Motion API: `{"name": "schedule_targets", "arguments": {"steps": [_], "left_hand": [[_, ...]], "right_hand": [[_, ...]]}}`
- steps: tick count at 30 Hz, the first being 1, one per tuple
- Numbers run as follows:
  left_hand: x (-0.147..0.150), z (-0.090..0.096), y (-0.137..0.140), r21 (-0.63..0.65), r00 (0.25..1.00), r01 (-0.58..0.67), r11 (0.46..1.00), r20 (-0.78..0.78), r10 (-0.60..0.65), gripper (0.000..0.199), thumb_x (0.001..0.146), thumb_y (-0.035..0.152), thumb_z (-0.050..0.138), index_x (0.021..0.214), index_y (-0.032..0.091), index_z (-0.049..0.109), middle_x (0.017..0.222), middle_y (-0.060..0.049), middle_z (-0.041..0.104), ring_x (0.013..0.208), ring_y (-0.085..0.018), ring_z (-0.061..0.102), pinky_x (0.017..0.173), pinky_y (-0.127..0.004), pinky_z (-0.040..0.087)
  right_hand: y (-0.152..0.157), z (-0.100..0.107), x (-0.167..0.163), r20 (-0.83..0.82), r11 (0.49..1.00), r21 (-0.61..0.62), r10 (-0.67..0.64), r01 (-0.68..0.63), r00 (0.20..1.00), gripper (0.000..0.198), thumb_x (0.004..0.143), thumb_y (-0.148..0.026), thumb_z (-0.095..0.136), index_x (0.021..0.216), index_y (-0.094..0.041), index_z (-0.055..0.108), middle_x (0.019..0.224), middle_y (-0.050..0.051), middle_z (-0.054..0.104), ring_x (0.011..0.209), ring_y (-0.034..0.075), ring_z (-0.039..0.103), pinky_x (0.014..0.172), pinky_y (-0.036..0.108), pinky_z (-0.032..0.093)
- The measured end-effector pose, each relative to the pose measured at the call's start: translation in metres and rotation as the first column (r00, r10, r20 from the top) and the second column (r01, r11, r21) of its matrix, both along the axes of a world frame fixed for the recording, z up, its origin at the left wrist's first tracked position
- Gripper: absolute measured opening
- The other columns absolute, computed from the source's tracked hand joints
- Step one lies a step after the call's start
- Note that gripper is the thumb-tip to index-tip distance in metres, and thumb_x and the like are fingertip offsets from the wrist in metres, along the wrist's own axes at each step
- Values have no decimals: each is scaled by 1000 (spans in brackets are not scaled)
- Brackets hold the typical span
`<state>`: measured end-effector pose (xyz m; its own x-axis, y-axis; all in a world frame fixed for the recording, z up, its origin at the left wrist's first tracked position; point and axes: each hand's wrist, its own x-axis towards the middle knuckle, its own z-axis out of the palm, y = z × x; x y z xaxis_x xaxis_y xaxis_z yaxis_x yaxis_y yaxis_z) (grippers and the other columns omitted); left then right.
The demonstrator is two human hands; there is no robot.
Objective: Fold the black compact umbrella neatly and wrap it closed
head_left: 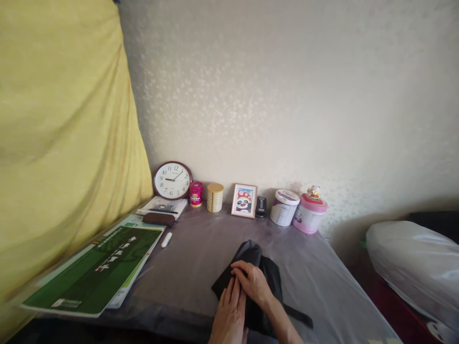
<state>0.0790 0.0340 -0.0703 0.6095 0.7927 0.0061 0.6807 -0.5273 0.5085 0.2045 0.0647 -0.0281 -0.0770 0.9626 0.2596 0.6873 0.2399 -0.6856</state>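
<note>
A black fabric item (272, 274) with a narrow strap trailing to the right lies bunched and folded near the table's front edge; its exact kind does not show. Resting flat on it is my left hand (230, 310), fingers stretched forward. My right hand (254, 285) crosses in from the right, over the left fingertips. Its fingers are bent and drawn together at the fabric's middle, and the fingertips seem to pinch the cloth. The hands touch each other and cover part of the fabric.
A green book (96, 272) on other papers, a brown pouch (158, 219) and a small white object (166, 240) lie left. Along the wall stand a clock (173, 180), pink tin (196, 194), yellow tin (215, 198), picture frame (244, 201), white tub (284, 208) and pink-lidded tub (309, 215).
</note>
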Motion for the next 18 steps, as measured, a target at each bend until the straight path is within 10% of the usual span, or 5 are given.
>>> {"name": "schedule_targets", "arguments": {"steps": [6, 18], "left_hand": [[2, -12, 3, 13, 999, -11, 1000, -39, 12, 85, 62, 12, 53, 140, 13, 18, 149, -12, 9, 137, -29, 9, 112, -42, 19], [7, -24, 8, 31, 992, -73, 997, -98, 75, 75, 71, -3, 30, 140, 24, 13, 149, -7, 12, 136, -26, 13, 109, -45, 25]], "right_hand": [[-5, -16, 16, 148, 967, 249, 7, -44, 989, 26, 89, -28, 43, 100, -25, 67, 102, 4, 69, 108, 21, 55, 96, 40, 39], [78, -30, 64, 187, 920, 220, -366, 324, 912, 33, 90, -30, 35, 103, -20, 65, 112, 9, 65, 112, 22, 55, 98, 41, 39]]}}
